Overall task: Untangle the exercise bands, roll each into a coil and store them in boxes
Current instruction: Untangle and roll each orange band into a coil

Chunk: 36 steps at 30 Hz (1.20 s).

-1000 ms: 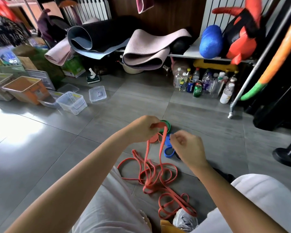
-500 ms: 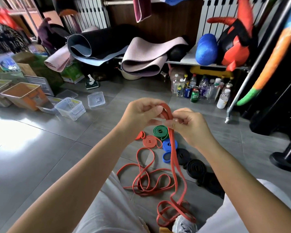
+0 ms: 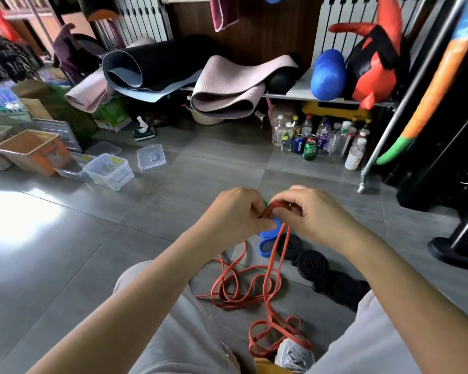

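Note:
A long red exercise band lies in loose tangled loops on the grey floor between my knees. Its upper end rises to my hands. My left hand and my right hand both pinch that folded end between fingers and thumb, close together above the floor. Under them a coiled blue band shows partly, and a sliver of a green coil peeks past my left fingers. Black coiled bands lie in a row to the right.
Clear plastic boxes and a lid sit on the floor at the left, beside an orange bin. Bottles and cans stand under a rack with rolled mats. A metal rack leg is at right.
My hands first lifted the red band's end, then came back down closer to the floor. They now cover the coiled green and red bands that showed below them half a second ago.

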{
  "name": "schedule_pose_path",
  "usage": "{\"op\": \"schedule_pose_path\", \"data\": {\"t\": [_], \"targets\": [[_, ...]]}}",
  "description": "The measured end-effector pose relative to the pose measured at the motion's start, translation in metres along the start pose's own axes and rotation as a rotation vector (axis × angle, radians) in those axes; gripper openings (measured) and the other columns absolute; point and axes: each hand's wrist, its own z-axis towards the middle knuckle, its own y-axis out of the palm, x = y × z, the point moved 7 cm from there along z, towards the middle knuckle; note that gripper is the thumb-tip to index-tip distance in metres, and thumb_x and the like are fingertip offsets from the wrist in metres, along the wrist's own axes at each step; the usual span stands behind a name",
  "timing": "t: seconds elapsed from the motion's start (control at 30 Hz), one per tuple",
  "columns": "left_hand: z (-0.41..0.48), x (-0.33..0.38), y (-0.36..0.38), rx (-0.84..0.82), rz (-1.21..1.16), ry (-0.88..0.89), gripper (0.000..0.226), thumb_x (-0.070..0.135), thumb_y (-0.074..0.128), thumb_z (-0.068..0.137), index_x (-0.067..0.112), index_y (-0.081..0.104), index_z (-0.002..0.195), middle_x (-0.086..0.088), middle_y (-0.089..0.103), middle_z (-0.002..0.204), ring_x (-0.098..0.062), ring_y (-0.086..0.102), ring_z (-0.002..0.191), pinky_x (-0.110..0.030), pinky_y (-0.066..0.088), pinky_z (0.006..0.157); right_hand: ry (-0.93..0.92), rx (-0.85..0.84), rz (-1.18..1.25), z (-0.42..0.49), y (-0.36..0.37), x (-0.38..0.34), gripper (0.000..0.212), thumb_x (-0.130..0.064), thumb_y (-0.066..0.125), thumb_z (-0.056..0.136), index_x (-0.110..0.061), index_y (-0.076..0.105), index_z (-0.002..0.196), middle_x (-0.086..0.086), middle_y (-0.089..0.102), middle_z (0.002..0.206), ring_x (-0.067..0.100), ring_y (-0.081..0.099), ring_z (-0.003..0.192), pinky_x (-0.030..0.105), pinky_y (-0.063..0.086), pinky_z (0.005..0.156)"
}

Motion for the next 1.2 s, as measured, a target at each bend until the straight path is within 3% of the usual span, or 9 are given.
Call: {"op": "schedule_pose_path", "data": {"t": [0.13, 0.37, 0.47, 0.53, 0.67, 0.77, 0.83, 1.0, 1.2], "targets": [[0.0, -0.005, 0.01, -0.073, -0.248, -0.115, 0.028, 0.025, 0.08, 0.072, 0.02, 0.059, 0.09, -0.005, 0.07, 0.084, -0.024, 0.067, 0.07, -0.038, 0.057, 0.063, 0.041, -0.009, 0.197, -0.007, 0.002, 0.002, 0.023, -0.016, 0.066, 0.085, -0.033, 0.054, 0.096, -0.019, 0.061, 0.073, -0.005, 0.056, 0.063, 0.009, 0.041, 0.059], [-0.001, -0.005, 0.01, -0.03, -0.497, -0.087, 0.017, 0.016, 0.077, 0.076, 0.029, 0.067, 0.074, 0.012, 0.066, 0.074, -0.011, 0.063, 0.055, -0.019, 0.046, 0.048, 0.112, 0.116, 0.465, -0.015, -0.004, 0.022, 0.029, -0.015, 0.078, 0.072, -0.037, 0.064, 0.084, -0.007, 0.069, 0.079, 0.017, 0.063, 0.07, 0.029, 0.055, 0.071], [-0.004, -0.013, 0.008, 0.0, -0.617, -0.103, 0.019, 0.012, 0.077, 0.075, 0.029, 0.068, 0.073, 0.013, 0.066, 0.069, 0.0, 0.054, 0.043, -0.011, 0.039, 0.042, 0.105, 0.131, 0.544, -0.022, 0.001, 0.025, 0.026, -0.024, 0.076, 0.069, -0.045, 0.071, 0.082, -0.01, 0.073, 0.082, 0.009, 0.068, 0.074, 0.017, 0.051, 0.071], [-0.007, -0.019, 0.014, -0.004, -0.788, -0.114, 0.014, 0.01, 0.075, 0.077, 0.023, 0.069, 0.077, 0.006, 0.069, 0.069, -0.005, 0.057, 0.053, -0.014, 0.042, 0.046, 0.103, 0.174, 0.578, -0.026, 0.005, 0.023, 0.025, -0.026, 0.073, 0.07, -0.049, 0.071, 0.08, -0.016, 0.073, 0.081, 0.0, 0.068, 0.073, 0.011, 0.049, 0.07], [-0.012, -0.029, 0.036, -0.026, -1.177, -0.168, 0.014, 0.016, 0.074, 0.072, 0.014, 0.072, 0.085, -0.01, 0.071, 0.078, -0.017, 0.063, 0.07, -0.017, 0.047, 0.053, 0.108, 0.264, 0.718, -0.03, 0.02, 0.02, 0.02, -0.034, 0.07, 0.07, -0.046, 0.072, 0.086, -0.013, 0.074, 0.09, 0.01, 0.07, 0.089, 0.027, 0.053, 0.085], [-0.016, -0.031, 0.054, -0.055, -1.406, -0.213, 0.025, 0.017, 0.072, 0.068, 0.009, 0.07, 0.09, -0.01, 0.072, 0.079, -0.014, 0.068, 0.071, -0.021, 0.052, 0.062, 0.161, 0.337, 0.848, -0.033, 0.029, 0.025, 0.019, -0.017, 0.073, 0.075, -0.033, 0.074, 0.086, -0.003, 0.075, 0.085, 0.016, 0.072, 0.083, 0.025, 0.056, 0.079], [-0.018, -0.032, 0.055, -0.026, -1.284, -0.217, 0.021, 0.012, 0.071, 0.072, 0.009, 0.067, 0.092, -0.007, 0.072, 0.079, -0.01, 0.069, 0.069, -0.018, 0.053, 0.056, 0.204, 0.332, 0.793, -0.035, 0.032, 0.028, 0.023, -0.006, 0.072, 0.078, -0.025, 0.073, 0.09, -0.005, 0.075, 0.082, 0.012, 0.071, 0.08, 0.022, 0.055, 0.075], [-0.012, -0.007, 0.018, 0.091, -0.153, 0.163, 0.026, 0.018, 0.074, 0.077, 0.022, 0.069, 0.103, 0.016, 0.058, 0.084, 0.001, 0.055, 0.072, -0.008, 0.041, 0.068, 0.158, 0.182, 0.333, -0.032, 0.028, 0.027, 0.023, -0.01, 0.071, 0.08, -0.032, 0.073, 0.088, -0.022, 0.063, 0.071, -0.003, 0.063, 0.069, 0.011, 0.045, 0.066], [-0.005, 0.005, 0.016, -0.021, 0.171, 0.142, 0.017, 0.027, 0.063, 0.083, 0.02, 0.07, 0.097, 0.004, 0.067, 0.085, -0.016, 0.061, 0.08, -0.031, 0.049, 0.075, 0.045, 0.139, 0.123, -0.027, 0.02, 0.012, 0.017, -0.015, 0.07, 0.08, -0.023, 0.073, 0.095, -0.023, 0.057, 0.072, -0.015, 0.054, 0.076, 0.0, 0.036, 0.064]]}}
